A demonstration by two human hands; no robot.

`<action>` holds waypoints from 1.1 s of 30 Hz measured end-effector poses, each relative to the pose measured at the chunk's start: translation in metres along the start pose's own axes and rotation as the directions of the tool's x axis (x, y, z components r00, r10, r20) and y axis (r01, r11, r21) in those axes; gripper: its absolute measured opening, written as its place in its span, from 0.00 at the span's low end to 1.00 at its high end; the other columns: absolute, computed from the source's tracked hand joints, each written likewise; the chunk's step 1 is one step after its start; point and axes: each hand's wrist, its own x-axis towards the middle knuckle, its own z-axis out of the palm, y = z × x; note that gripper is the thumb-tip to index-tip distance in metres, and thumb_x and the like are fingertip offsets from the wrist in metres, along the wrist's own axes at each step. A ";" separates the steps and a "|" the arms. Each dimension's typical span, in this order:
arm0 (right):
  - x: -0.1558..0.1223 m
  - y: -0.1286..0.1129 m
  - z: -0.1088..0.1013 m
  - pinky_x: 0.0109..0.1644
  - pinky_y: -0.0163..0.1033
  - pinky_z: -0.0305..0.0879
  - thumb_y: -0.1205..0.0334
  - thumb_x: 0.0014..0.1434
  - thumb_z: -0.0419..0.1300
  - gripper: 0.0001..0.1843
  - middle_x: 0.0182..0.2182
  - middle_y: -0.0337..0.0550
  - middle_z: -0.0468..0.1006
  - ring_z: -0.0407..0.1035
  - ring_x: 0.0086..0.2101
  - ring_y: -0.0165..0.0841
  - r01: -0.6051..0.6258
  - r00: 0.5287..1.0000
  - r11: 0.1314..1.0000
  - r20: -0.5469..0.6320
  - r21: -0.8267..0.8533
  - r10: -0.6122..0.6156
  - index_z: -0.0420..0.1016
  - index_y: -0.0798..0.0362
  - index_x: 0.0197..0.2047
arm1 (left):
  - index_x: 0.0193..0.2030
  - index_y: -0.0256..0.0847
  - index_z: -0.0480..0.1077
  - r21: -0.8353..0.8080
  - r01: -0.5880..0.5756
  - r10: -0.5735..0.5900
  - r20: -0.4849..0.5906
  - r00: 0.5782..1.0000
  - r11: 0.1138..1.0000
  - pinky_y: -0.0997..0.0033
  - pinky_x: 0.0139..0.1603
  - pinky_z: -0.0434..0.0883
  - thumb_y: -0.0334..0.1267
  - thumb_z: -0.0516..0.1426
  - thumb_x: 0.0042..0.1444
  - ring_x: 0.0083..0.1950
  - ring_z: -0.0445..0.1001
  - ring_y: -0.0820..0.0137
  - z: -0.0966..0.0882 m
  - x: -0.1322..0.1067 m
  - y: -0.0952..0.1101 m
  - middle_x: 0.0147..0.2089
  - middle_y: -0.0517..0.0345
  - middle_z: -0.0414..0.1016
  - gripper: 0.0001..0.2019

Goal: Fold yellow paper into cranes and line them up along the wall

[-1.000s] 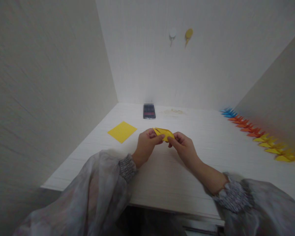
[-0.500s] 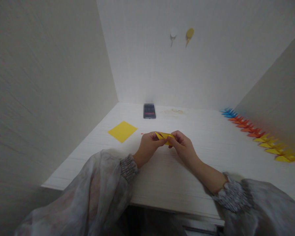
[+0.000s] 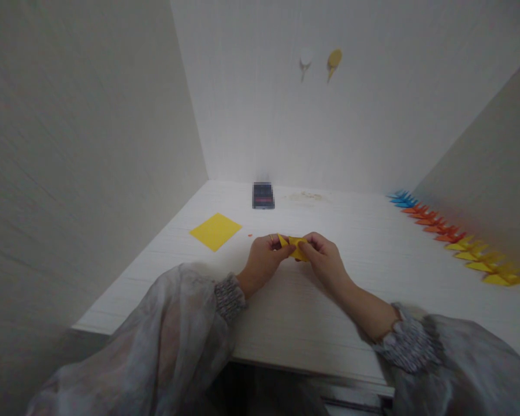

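Note:
A small folded piece of yellow paper is pinched between both hands just above the white table. My left hand grips its left end with thumb and fingers closed; a ring shows on one finger. My right hand pinches the right end, fingers curled over the fold. Much of the paper is hidden between the fingertips.
A flat yellow paper square lies on the table to the left. A small dark device stands near the back wall. A row of folded paper figures, blue, orange and yellow, runs along the right wall. Two small objects hang on the back wall.
Both hands have moved closer together and a little lower. The yellow paper looks shorter and more covered by the fingers than a second ago.

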 end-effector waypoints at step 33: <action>-0.002 -0.006 -0.007 0.25 0.34 0.59 0.61 0.53 0.53 0.09 0.24 0.44 0.77 0.70 0.22 0.34 0.261 0.951 0.620 0.087 -0.740 -0.297 0.73 0.54 0.32 | 0.30 0.36 0.73 0.272 -0.034 0.041 -0.019 0.999 0.962 0.74 0.31 0.67 0.41 0.56 0.46 0.29 0.70 0.72 0.000 -0.002 0.002 0.28 0.57 0.75 0.10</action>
